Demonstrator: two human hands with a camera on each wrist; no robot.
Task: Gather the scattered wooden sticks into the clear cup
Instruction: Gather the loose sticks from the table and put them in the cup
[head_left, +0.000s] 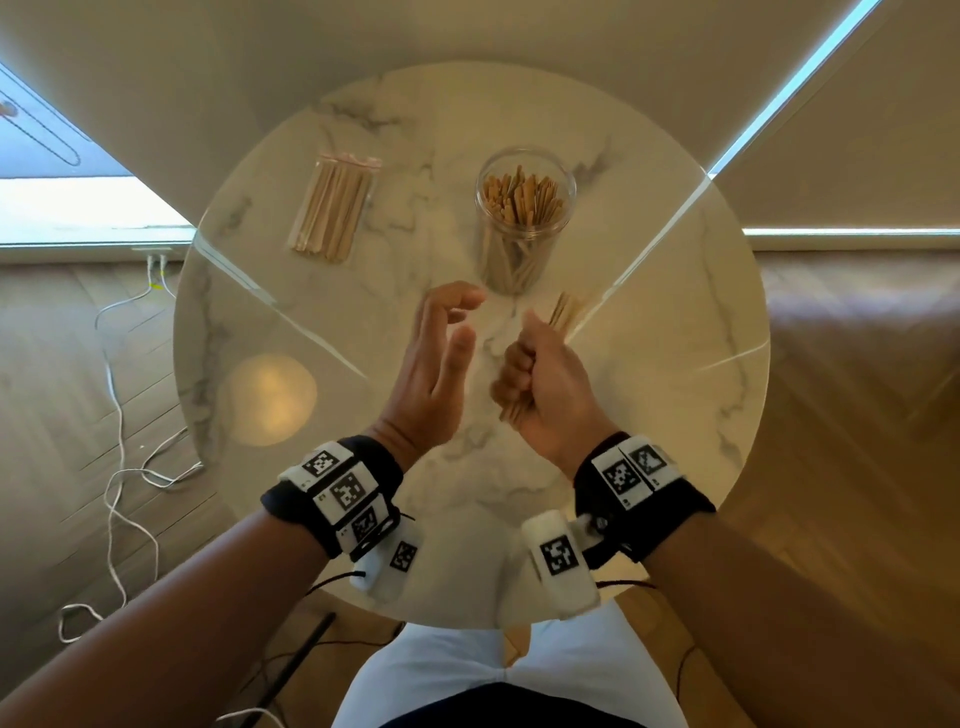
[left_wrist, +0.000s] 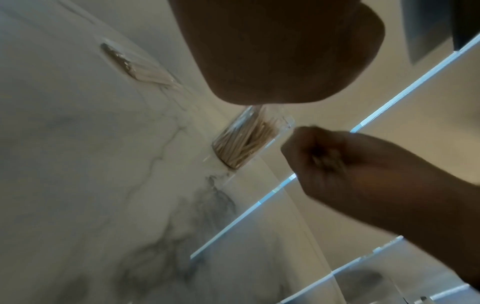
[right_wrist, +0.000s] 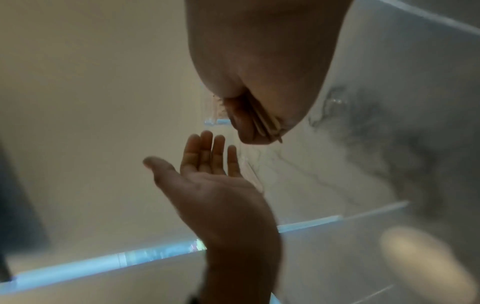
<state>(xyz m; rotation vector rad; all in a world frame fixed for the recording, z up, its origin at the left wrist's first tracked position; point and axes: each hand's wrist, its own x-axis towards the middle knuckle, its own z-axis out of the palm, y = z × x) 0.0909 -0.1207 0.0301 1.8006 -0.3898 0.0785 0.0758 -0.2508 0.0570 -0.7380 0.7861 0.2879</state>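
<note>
A clear cup (head_left: 524, 218) (left_wrist: 249, 139) stands upright past the table's middle, packed with wooden sticks. My right hand (head_left: 540, 374) (left_wrist: 335, 164) hovers just in front of it, fist curled round a bundle of sticks (head_left: 566, 312) (right_wrist: 267, 125) whose ends poke out above and below the fist. My left hand (head_left: 436, 358) (right_wrist: 207, 164) floats beside it to the left, palm turned toward the fist, fingers relaxed and holding nothing. Neither hand touches the cup.
A wrapped pack of wooden sticks (head_left: 335, 208) (left_wrist: 140, 70) lies at the far left of the round marble table (head_left: 311, 415). White cables (head_left: 119, 467) trail on the wooden floor to the left. My lap sits below the near table edge.
</note>
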